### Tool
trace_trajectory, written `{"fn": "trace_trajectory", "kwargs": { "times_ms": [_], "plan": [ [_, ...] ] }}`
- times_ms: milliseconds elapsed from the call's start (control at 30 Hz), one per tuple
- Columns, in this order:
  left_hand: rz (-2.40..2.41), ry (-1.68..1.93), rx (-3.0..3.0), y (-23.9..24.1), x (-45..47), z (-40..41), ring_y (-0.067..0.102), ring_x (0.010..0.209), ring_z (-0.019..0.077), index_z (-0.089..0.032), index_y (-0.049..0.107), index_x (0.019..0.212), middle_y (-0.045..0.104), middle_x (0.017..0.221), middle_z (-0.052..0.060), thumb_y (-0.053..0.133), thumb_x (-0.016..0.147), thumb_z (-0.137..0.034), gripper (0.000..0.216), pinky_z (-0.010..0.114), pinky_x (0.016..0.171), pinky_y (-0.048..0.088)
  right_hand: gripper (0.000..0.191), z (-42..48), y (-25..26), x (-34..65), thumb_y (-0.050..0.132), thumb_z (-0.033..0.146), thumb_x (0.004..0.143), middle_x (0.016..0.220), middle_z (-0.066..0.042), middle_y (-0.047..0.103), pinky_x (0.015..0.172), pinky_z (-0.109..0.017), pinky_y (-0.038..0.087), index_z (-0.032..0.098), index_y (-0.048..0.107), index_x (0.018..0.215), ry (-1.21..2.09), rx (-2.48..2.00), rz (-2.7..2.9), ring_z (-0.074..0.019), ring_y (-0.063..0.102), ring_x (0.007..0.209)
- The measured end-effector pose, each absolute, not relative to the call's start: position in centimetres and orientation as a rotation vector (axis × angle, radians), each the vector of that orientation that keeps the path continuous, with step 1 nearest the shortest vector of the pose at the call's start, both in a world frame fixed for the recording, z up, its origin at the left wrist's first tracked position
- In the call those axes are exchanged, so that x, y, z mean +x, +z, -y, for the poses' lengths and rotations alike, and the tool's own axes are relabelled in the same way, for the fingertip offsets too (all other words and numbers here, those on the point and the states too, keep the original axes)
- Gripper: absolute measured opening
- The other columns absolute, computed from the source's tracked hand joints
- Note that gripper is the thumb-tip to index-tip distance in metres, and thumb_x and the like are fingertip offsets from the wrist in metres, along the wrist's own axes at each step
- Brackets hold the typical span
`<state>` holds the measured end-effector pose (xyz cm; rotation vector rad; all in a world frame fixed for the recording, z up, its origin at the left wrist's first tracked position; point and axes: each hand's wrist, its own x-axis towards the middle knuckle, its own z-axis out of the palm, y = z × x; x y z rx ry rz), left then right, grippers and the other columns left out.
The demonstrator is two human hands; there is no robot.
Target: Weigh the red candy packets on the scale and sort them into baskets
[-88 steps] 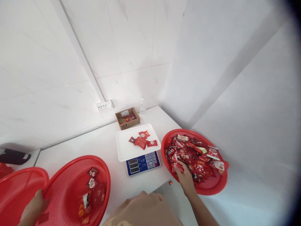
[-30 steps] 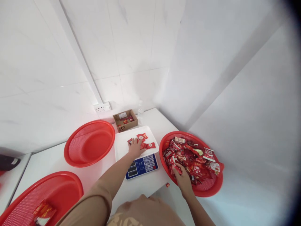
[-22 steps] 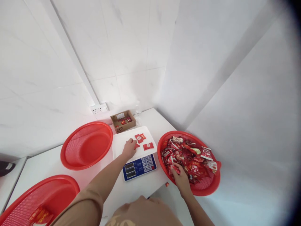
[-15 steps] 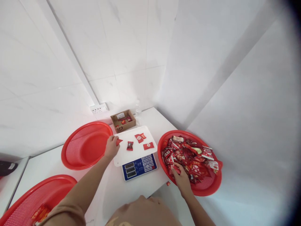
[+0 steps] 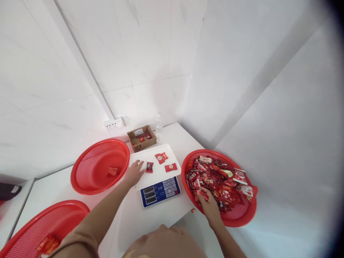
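My left hand [image 5: 135, 172] is open, fingers stretched out over the left edge of the white scale tray [image 5: 172, 154], reaching toward a dark red candy [image 5: 149, 167]. Three more red candies [image 5: 164, 161] lie on the tray. A red wrapped candy [image 5: 113, 171] sits in the red basket [image 5: 80, 172] left of the scale. My right hand [image 5: 209, 204] rests in the right red basket [image 5: 245, 218], heaped with several red sweets, its fingers curled on a red packet [image 5: 202, 194].
The blue-faced scale [image 5: 160, 191] stands on a white table. A small cardboard box [image 5: 141, 138] and a clear bottle [image 5: 159, 125] stand by the wall under a socket strip [image 5: 113, 123]. Another red basket [image 5: 16, 233] with a few packets is at the lower left. One candy [image 5: 193, 210] lies on the table edge.
My left hand took candy from the scale tray, carried it left, and dropped it into the left red basket; it is back at the tray, open. My right hand stayed in the right basket.
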<state>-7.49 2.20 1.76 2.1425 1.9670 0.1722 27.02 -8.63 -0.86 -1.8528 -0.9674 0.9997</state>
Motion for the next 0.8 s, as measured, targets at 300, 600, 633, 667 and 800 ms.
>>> {"fn": "trace_trajectory", "kwargs": {
  "times_ms": [300,600,633,667,800],
  "plan": [
    [-1.967,0.084,2.058,1.1,-0.9,-7.2,0.047,0.113,0.0229,-0.021,0.038,0.132,0.051,0.123,0.012,0.035,0.086,-0.024,0.046,0.034,0.089,0.040,0.051,8.5,-1.0,27.0,0.055,0.054,0.065,0.084,-0.007,0.069,0.074,-0.032,0.048,0.017,0.061,0.099,0.939,-1.899,0.993,-0.0217,0.063,0.076],
    [-1.910,-0.040,2.135,1.1,5.1,-9.4,0.036,0.123,0.0314,-0.033,0.035,0.134,0.036,0.139,0.011,0.039,0.084,-0.051,0.054,0.049,0.092,0.035,0.053,8.5,-1.0,26.8,0.055,0.054,0.066,0.078,-0.005,0.068,0.068,-0.031,0.049,0.017,0.059,0.103,1.016,-1.855,0.917,-0.0198,0.064,0.070],
    [-1.892,-0.051,2.155,1.1,5.5,-9.3,0.035,0.123,0.0314,-0.032,0.036,0.133,0.035,0.139,0.011,0.040,0.084,-0.049,0.052,0.049,0.091,0.035,0.052,8.6,-1.2,26.8,0.054,0.054,0.067,0.077,-0.004,0.068,0.067,-0.031,0.049,0.017,0.058,0.104,1.027,-1.847,0.913,-0.0194,0.063,0.068],
    [-1.873,-0.059,2.173,1.1,5.8,-9.2,0.035,0.122,0.0310,-0.032,0.038,0.132,0.036,0.138,0.012,0.040,0.085,-0.046,0.049,0.048,0.091,0.035,0.052,8.6,-1.3,26.8,0.054,0.053,0.068,0.076,-0.004,0.067,0.067,-0.031,0.049,0.017,0.058,0.105,1.031,-1.843,0.915,-0.0192,0.063,0.068],
    [-1.798,-0.074,2.209,1.0,5.9,-9.0,0.041,0.115,0.0252,-0.032,0.047,0.121,0.045,0.123,0.009,0.037,0.088,-0.035,0.035,0.037,0.082,0.042,0.047,8.6,-1.9,26.9,0.055,0.051,0.068,0.078,-0.004,0.068,0.073,-0.033,0.048,0.019,0.059,0.102,0.965,-1.852,0.945,-0.0204,0.064,0.073]
  ]
}}
